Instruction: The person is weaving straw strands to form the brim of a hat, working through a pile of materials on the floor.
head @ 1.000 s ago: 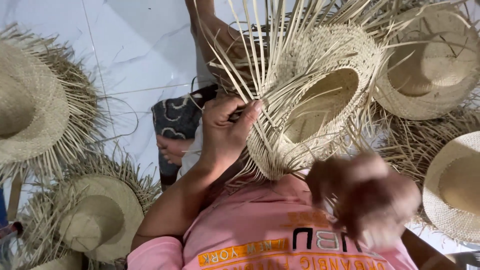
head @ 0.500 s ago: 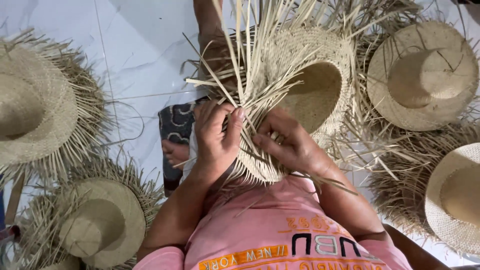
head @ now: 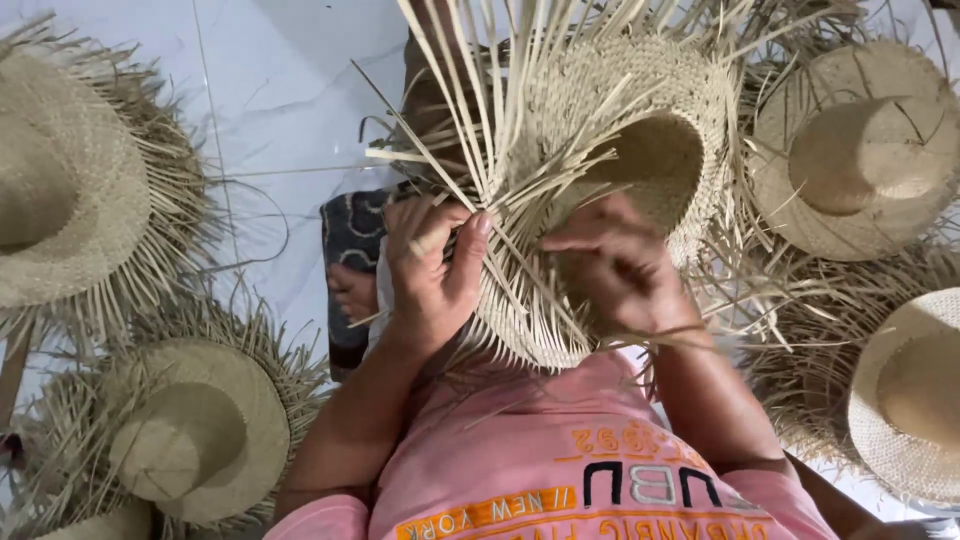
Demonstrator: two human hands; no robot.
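Finished and half-finished straw hats ring the person on the white tiled floor (head: 280, 90), with a large one (head: 60, 190) at nine o'clock, another (head: 195, 430) at seven, and more (head: 860, 150) from one to four o'clock. At the centre, held over the lap of the pink shirt (head: 560, 470), is the unfinished woven hat (head: 640, 140). It lies on its side with the crown opening facing the camera and slightly to three o'clock. Its loose straw strips (head: 480, 90) fan toward twelve and ten o'clock, so the long axis runs roughly six to twelve. The left hand (head: 435, 265) has its fingers closed on the brim edge and a bundle of strips. The right hand (head: 610, 265) looks pinched on a strip at the weave, though blur hides the exact grip. The weaving would go best with the left hand keeping the brim taut while each strip is pulled snug before the next is crossed.
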